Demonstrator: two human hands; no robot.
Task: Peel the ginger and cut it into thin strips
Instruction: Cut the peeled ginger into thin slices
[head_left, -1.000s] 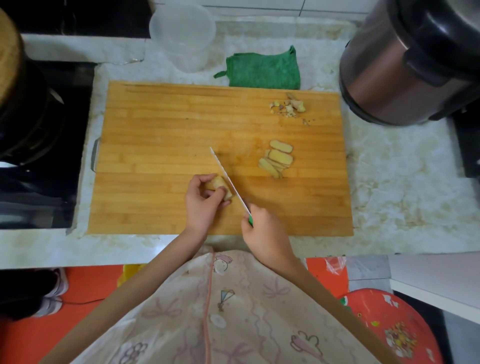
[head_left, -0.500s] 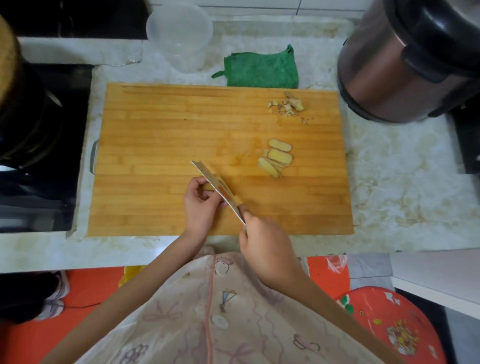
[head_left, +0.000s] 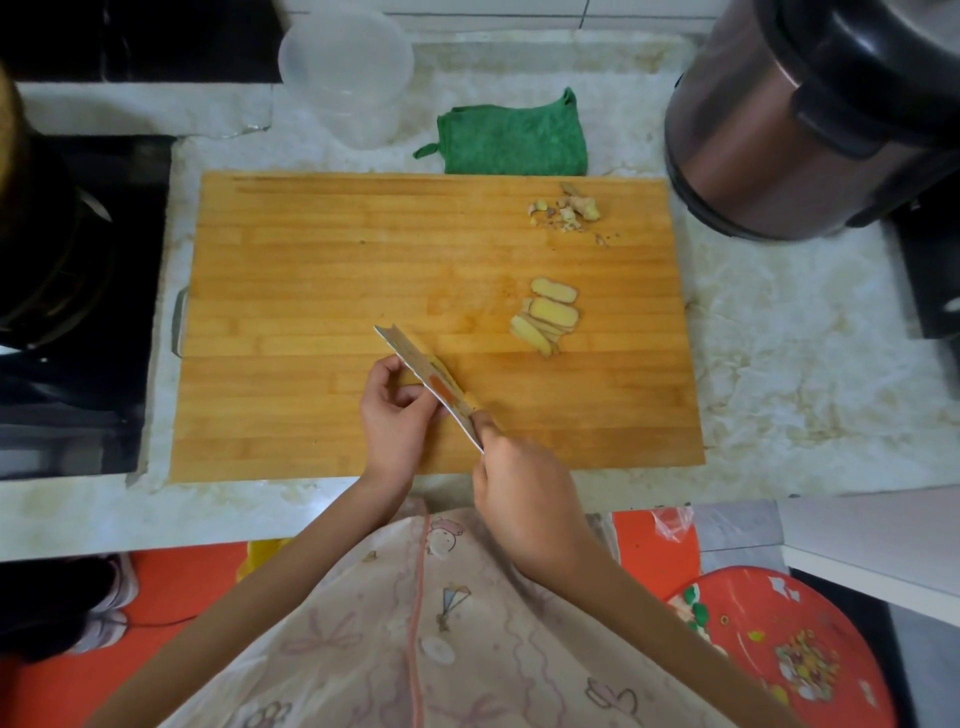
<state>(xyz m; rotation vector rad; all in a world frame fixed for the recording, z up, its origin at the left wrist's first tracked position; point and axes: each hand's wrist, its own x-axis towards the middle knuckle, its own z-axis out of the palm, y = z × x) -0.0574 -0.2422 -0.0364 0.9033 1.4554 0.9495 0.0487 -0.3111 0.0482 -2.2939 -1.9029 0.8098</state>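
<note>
On the wooden cutting board, my right hand grips the handle of a small knife, whose blade lies tilted flat, pointing up-left. A yellow sliver of ginger shows along the blade's right edge. My left hand sits just left of the blade with fingers curled, touching it; the ginger piece it held is mostly hidden. Several peeled ginger slices lie overlapped to the right. Ginger peel scraps sit near the board's far right corner.
A clear plastic container and a folded green cloth lie behind the board. A large metal cooker stands at the right. A black stove borders the board's left. A red stool is below right.
The knife blade went from upright and cutting through the ginger to tilted flat toward the left. The left hand's fingers shifted against the blade. A cut sliver now shows beside it.
</note>
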